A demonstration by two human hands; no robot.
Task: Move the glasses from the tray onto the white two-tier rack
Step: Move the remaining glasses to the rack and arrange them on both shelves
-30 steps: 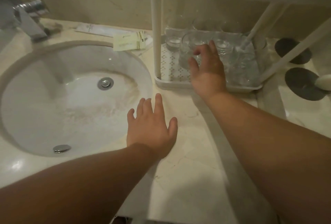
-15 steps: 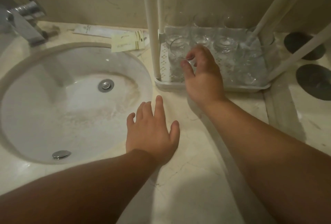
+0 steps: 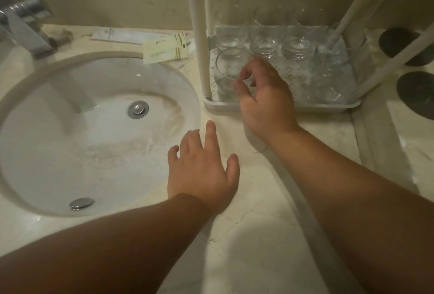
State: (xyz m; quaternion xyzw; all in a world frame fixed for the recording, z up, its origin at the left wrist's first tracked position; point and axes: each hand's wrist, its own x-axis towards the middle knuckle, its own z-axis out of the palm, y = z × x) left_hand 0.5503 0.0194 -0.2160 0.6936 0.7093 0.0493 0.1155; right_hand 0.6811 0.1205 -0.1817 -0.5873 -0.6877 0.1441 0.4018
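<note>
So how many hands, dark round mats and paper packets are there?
Hands: 2 (left hand; right hand, pinching a glass)
Dark round mats: 2
Paper packets: 2
Total: 6

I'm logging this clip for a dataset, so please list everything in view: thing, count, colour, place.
glass in the grip: one, clear, front left corner of the rack's lower tier
other glasses: several, exact count unclear, clear, standing in rows on the same tier
rack: one, white, on the counter right of the sink
sink: one, white, set into the counter at left
tap: one, chrome, behind the sink at far left
packets: two, pale, behind the sink
dark discs: two, dark, right of the rack
counter: one, cream marble
left hand: open, fingers spread, by the sink's rim
right hand: pinches the front left glass's rim
</note>
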